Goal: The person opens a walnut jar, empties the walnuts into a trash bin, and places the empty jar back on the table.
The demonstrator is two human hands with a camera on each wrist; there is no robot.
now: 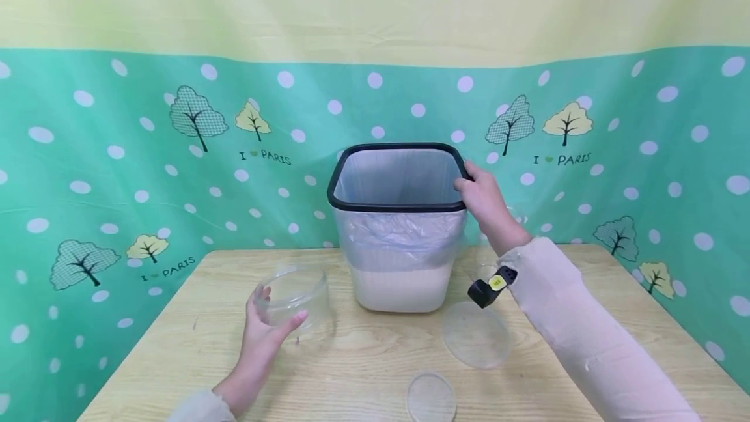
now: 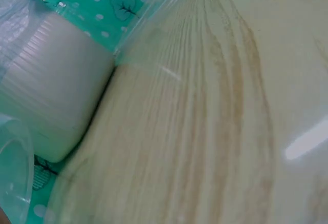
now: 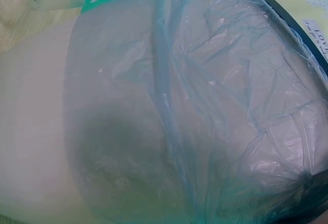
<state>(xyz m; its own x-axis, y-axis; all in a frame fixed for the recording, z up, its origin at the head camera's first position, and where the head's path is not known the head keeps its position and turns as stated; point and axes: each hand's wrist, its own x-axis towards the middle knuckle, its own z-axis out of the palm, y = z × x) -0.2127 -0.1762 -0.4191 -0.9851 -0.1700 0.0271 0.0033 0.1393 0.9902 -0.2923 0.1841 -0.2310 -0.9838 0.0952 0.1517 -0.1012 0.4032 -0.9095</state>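
Observation:
In the head view a white trash can [image 1: 401,288] stands on the table, with a black rim ring [image 1: 398,208] and a thin bluish plastic bag [image 1: 404,233] folded over its outside. My right hand [image 1: 486,197] grips the rim on the right side. The bag-covered wall [image 3: 128,106] fills most of the right wrist view. My left hand [image 1: 266,334] holds a clear round plastic container [image 1: 319,301] left of the can, thumb near, fingers behind. Part of that container [image 2: 15,167] shows at the left edge of the left wrist view, beside the can [image 2: 56,85].
A large clear round lid [image 1: 477,337] lies right of the can's base. A smaller clear lid [image 1: 431,398] lies near the front edge. Another clear container [image 1: 483,269] stands partly hidden behind the right wrist. A patterned green cloth [image 1: 146,213] hangs around the wooden table [image 1: 363,363].

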